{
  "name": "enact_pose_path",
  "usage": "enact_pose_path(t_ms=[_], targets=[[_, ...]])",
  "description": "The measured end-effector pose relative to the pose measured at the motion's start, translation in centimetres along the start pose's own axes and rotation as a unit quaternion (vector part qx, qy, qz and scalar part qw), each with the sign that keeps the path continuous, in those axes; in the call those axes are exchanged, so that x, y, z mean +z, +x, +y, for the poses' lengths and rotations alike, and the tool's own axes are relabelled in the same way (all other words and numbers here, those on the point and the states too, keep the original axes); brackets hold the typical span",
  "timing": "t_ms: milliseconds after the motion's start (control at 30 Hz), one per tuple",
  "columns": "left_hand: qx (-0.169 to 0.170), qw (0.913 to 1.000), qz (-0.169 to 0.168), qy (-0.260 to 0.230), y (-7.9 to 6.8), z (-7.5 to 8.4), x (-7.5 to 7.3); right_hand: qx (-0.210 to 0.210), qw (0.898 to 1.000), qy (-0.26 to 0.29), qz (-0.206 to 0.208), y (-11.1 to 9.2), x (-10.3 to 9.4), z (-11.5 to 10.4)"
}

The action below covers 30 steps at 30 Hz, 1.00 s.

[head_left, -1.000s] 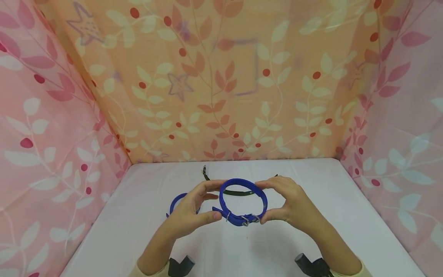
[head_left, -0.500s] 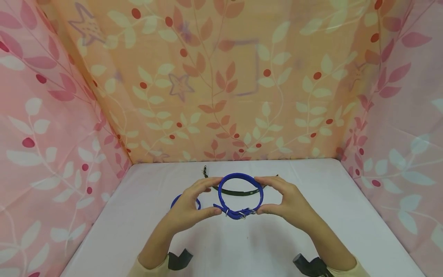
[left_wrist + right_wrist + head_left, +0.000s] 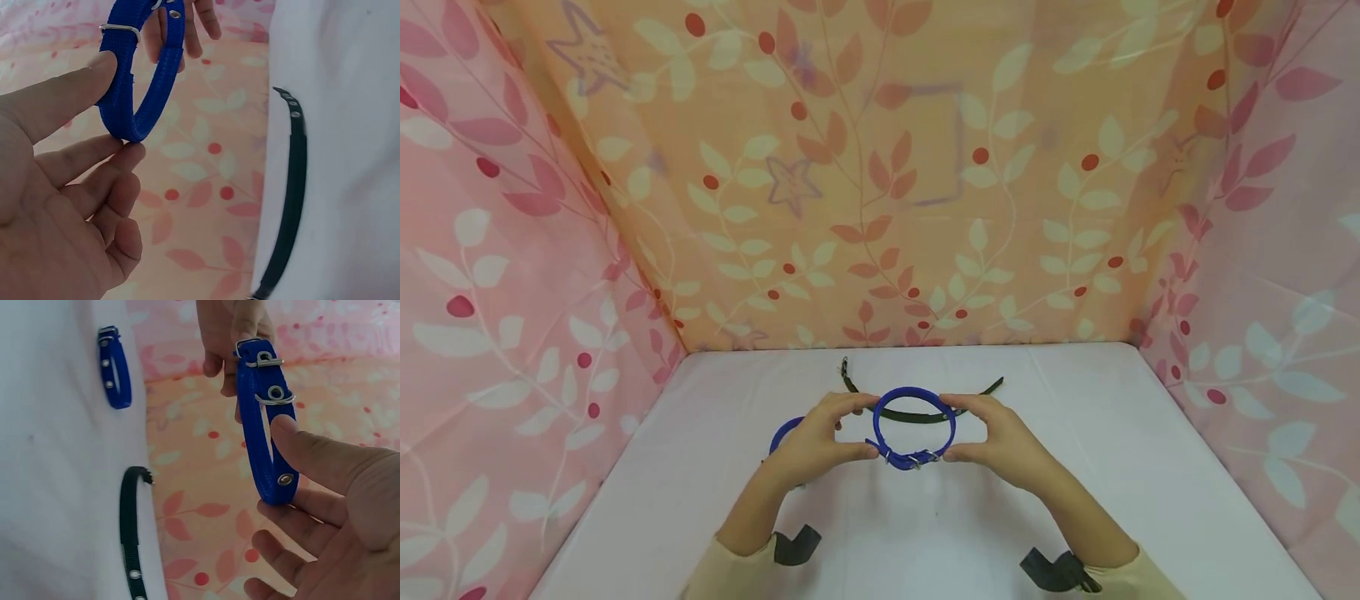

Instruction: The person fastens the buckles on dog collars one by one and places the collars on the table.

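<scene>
A blue collar (image 3: 910, 461), buckled into a loop, is held upright above the table between both hands. Metal buckle, D-ring and eyelets show along its band (image 3: 284, 434) in the right wrist view. My left hand (image 3: 811, 448) pinches one side, thumb low and fingertips at the upper edge. On the opposite side my right hand (image 3: 1009, 443) pinches it the same way; its other fingers are loosely bent. Behind the left hand lies a second looped blue collar (image 3: 115, 372), partly hidden in the head view. Farther back is a dark green collar (image 3: 917, 417), unbuckled and curved.
The white table (image 3: 925, 533) reaches back to an orange leaf-patterned cloth wall (image 3: 880, 275). Pink patterned cloth (image 3: 497, 400) stands along the left side, and more pink cloth (image 3: 1262, 375) on the right. Dark wrist mounts (image 3: 797, 545) sit by both sleeves.
Both hands have shifted the blue collar slightly left, and it looks a little smaller, farther from the head camera. The grip is kept. The collars on the table have stayed put.
</scene>
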<state>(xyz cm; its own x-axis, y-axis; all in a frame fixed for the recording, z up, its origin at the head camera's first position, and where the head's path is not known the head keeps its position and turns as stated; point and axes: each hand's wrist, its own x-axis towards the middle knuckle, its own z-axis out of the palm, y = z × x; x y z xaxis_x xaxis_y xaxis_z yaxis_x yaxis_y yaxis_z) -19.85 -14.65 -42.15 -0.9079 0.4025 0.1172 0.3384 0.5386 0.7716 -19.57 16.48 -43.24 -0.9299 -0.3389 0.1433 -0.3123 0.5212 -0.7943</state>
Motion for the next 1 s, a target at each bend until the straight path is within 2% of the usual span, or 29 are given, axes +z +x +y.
enact_pose_path(t_ms=[233, 567, 833, 1000], targets=[[-0.047, 0.998, -0.04, -0.011, 0.9, -2.3, 1.2, 0.029, 0.999, -0.018, -0.005, 0.8, 1.6, 1.7], [-0.069, 0.9961, -0.055, -0.002, 1.8, -3.6, 2.2, 0.053, 0.998, -0.033, -0.005, 1.5, 3.3, 3.1], [-0.07, 0.9948, -0.072, 0.02, 2.3, -4.6, 3.1, 0.058, 0.996, -0.067, -0.011, 1.7, 4.3, 4.1], [-0.071, 0.9946, -0.071, 0.025, 2.4, -5.2, 3.6, 0.054, 0.995, -0.082, -0.017, 1.9, 4.6, 4.6]])
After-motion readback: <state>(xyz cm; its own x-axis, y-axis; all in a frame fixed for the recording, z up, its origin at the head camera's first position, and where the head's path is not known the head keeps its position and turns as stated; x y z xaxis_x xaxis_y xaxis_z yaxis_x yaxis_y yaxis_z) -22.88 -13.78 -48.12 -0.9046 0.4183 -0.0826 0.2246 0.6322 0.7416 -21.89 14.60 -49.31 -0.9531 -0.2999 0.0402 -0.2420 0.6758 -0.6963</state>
